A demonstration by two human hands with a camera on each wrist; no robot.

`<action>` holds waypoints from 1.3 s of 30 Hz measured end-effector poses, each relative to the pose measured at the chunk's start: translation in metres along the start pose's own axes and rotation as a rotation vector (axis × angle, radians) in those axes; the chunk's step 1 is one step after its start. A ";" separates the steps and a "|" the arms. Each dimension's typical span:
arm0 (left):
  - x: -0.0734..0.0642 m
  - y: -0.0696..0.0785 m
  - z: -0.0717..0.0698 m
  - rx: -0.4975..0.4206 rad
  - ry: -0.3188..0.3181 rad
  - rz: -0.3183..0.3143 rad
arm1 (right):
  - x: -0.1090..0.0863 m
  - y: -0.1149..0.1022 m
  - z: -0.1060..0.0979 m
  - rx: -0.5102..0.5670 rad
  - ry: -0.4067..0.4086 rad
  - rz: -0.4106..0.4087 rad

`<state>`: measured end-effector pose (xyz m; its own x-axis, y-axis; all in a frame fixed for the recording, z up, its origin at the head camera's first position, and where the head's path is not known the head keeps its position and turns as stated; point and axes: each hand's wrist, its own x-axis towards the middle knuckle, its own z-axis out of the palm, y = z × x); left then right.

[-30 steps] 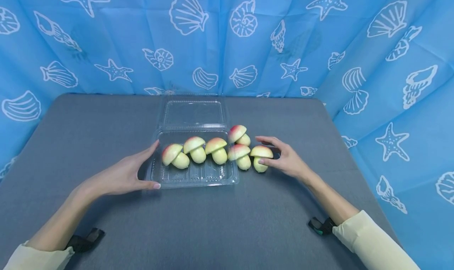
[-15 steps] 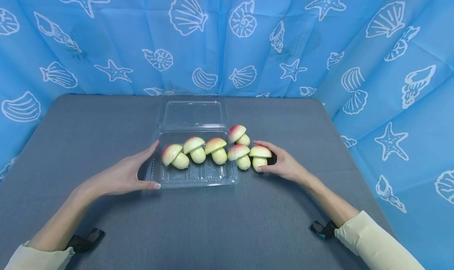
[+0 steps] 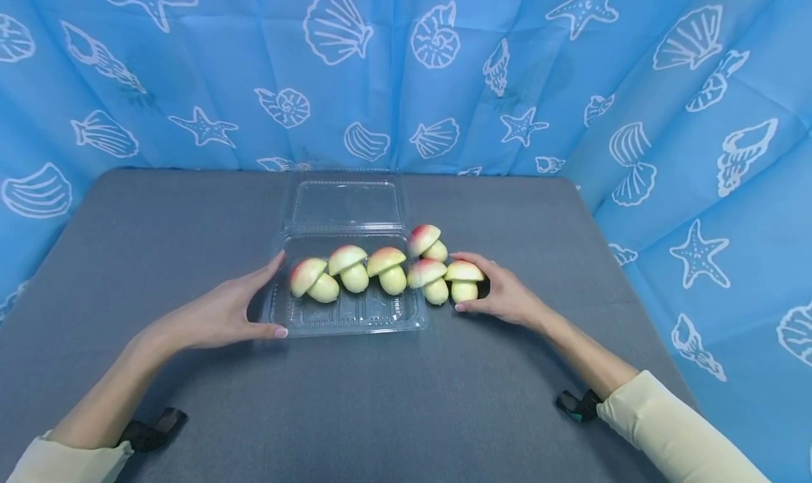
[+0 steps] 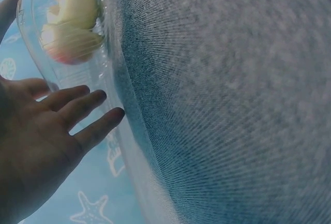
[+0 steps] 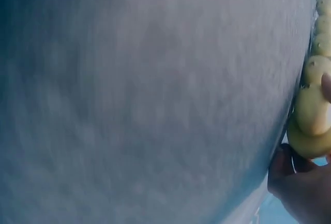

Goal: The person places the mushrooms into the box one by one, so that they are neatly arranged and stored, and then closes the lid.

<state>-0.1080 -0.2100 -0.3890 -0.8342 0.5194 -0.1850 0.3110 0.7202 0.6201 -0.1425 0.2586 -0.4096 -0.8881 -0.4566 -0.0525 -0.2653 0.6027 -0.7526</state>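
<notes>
A lidded clear plastic box [image 3: 355, 324] lies open on the table, with three pale yellow, red-tinged mushrooms [image 3: 354, 278] in a row inside. My left hand [image 3: 216, 314] spans the box's left side, thumb at the front corner and straight index finger at the rear; its other fingers spread apart in the left wrist view. Outside the box's right edge, two more mushrooms [image 3: 435, 291] lie one behind the other. My right hand [image 3: 507, 292] curls round the rightmost mushroom [image 3: 465, 291], its thumb in front by the stem and its fingers behind the cap.
The raised lid [image 3: 347, 201] lies back towards the far edge of the grey table [image 3: 355, 405]. A blue curtain [image 3: 393, 74] with white shell and starfish prints hangs behind and to the right.
My right hand has moved slightly left and its fingers have come in round the rightmost mushroom, which has shifted a little left. The left hand and box have stayed put.
</notes>
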 end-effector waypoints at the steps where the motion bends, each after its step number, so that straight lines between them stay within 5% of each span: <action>1: 0.000 0.000 0.000 -0.001 -0.002 0.000 | 0.000 0.000 -0.001 0.010 -0.001 -0.005; 11: 0.001 -0.001 0.001 -0.009 -0.007 -0.003 | 0.005 -0.008 -0.017 0.117 0.004 -0.094; 19: 0.001 0.001 0.001 -0.005 -0.013 -0.018 | 0.006 -0.035 -0.023 0.066 0.060 -0.141; 28: 0.002 0.000 0.000 -0.006 -0.014 -0.019 | 0.012 -0.043 -0.021 -0.009 0.055 -0.213; 39: 0.001 0.001 0.001 -0.014 -0.003 -0.016 | 0.020 -0.075 -0.008 0.059 -0.005 -0.276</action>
<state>-0.1084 -0.2080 -0.3895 -0.8377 0.5094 -0.1969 0.2913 0.7217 0.6280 -0.1430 0.2098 -0.3494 -0.7835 -0.6013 0.1569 -0.4747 0.4161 -0.7756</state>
